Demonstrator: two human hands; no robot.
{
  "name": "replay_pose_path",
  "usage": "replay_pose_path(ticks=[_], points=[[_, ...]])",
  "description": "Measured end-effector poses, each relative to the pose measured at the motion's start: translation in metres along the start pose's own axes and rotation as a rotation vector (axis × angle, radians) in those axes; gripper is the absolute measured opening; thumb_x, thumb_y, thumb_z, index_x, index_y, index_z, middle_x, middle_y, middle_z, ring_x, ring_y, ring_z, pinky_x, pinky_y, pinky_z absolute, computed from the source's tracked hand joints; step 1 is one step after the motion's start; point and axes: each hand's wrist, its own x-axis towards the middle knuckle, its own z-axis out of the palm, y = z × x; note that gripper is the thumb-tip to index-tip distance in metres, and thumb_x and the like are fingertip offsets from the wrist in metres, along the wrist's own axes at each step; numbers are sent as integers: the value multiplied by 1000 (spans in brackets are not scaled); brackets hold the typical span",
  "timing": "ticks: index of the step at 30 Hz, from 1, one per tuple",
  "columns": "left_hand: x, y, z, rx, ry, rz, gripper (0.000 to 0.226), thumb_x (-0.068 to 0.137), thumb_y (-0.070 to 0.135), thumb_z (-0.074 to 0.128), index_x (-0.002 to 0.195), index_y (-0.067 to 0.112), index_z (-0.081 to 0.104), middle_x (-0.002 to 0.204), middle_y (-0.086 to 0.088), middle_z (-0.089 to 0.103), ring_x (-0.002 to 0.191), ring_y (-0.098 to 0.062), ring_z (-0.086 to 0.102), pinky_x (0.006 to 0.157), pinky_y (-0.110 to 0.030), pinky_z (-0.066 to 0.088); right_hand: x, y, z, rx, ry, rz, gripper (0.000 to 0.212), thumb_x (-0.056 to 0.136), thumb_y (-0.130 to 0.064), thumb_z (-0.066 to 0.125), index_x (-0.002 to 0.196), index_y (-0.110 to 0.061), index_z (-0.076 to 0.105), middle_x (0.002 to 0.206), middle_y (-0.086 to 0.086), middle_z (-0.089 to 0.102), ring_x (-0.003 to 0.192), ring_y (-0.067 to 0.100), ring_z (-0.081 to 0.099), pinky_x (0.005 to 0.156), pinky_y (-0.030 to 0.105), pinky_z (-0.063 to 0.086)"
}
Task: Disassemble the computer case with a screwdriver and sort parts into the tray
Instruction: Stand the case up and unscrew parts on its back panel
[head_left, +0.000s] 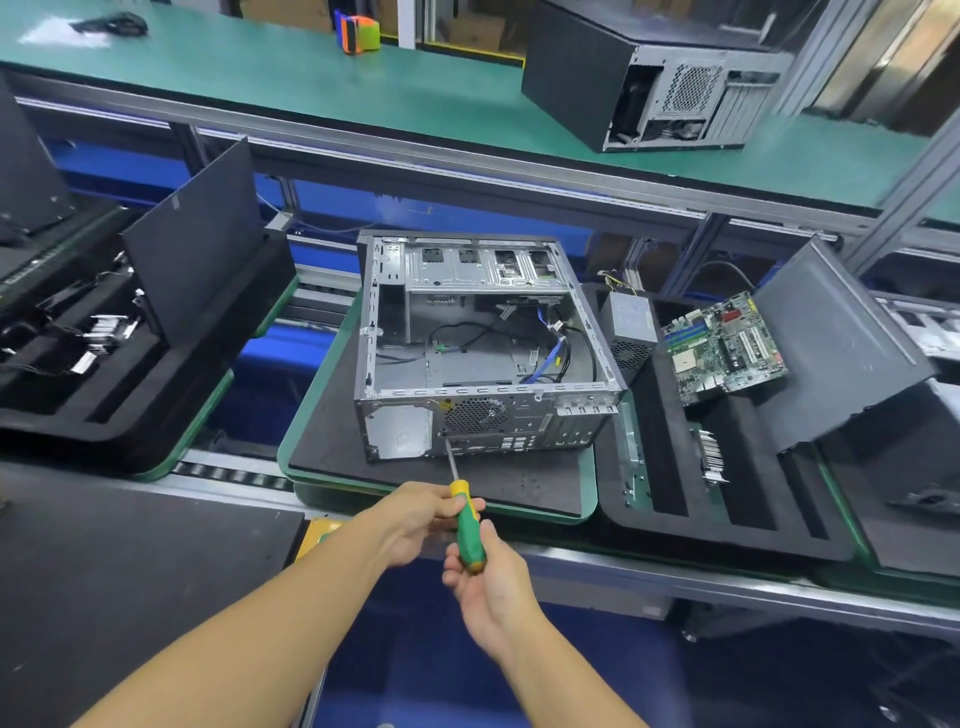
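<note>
An open metal computer case (483, 343) lies on its side on a black mat, its rear panel facing me and loose cables inside. A green-and-yellow screwdriver (465, 519) points its tip at the rear panel beside the fan grille. My left hand (415, 519) pinches the yellow front of the handle. My right hand (488, 577) holds the butt end of the handle from below. To the right, a black foam tray (685, 504) carries a motherboard (724, 345), a power supply (631, 325) and a small card (711, 457).
A black side panel (836, 343) leans in the right tray. A second foam tray (104, 374) with parts and an upright panel stands at the left. Another computer case (649, 78) sits on the green upper shelf. A metal conveyor rail (727, 582) runs along the front.
</note>
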Motion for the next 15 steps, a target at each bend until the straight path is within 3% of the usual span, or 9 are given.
replay_pose_path(ticks=[3,5,9,12,15], points=[[-4,1,0,46,-42,-40,19,98,22,62,109,6,66,107,-4,76,95,-22,68,76,-37,55,2,3,-3,-127,45,-107,19,104,-20,54,99,-2,52,74,12,58,60,18,54,49,27,45],[-5,1,3,122,-38,-54,25,91,31,72,101,8,66,92,-7,74,90,-22,69,74,-37,58,3,6,-5,-238,68,-166,15,100,-15,62,100,-4,52,85,14,58,65,19,54,55,29,47],[-3,-4,6,150,72,-15,20,86,21,78,91,4,69,78,-11,71,72,-22,69,63,-32,57,3,12,-3,-347,82,-229,23,91,-10,72,105,-9,54,95,16,61,70,19,52,62,32,45],[-2,-4,0,71,78,17,16,83,14,79,92,3,71,81,-11,73,71,-19,70,62,-31,57,0,10,-4,-253,73,-180,24,94,-24,70,108,-8,58,88,11,62,69,19,52,57,30,44],[-2,-7,-7,22,60,43,18,85,9,76,102,2,72,83,-10,75,74,-19,70,70,-31,55,-5,7,-10,-110,-5,26,48,102,-46,49,106,-1,63,75,14,65,59,21,55,51,31,44]])
